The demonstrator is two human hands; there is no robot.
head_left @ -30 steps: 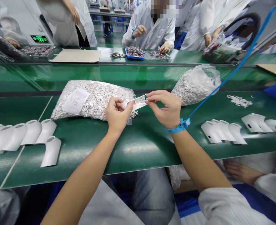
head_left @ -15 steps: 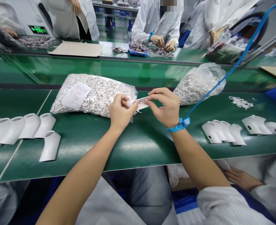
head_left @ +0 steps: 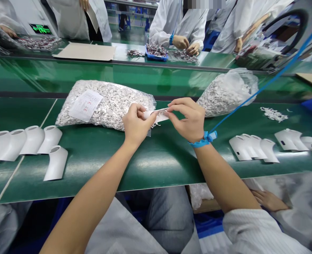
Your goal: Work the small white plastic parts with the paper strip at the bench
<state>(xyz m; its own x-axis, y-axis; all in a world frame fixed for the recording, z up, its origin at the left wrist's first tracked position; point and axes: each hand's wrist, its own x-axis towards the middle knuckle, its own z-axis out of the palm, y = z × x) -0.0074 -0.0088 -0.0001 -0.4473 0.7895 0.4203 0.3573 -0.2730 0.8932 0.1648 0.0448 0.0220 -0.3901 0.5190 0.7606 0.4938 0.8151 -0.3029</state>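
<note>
Uneven fingertip pressure could twist the white shell loose — the left hand grips one end, the right hand pinches the other, raised over the worktop between near and far edges. It's pale, narrow, hollow-sided, inner detail too small to read

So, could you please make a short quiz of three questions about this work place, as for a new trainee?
1. True or false: the left hand and the right hand touch the same white part.
2. Which wrist has the blue band: A, left; B, right?
3. Fill in: the bag with the paper label is nearer to the ____ hand.
Key: 1 true; 2 B; 3 left.
</note>
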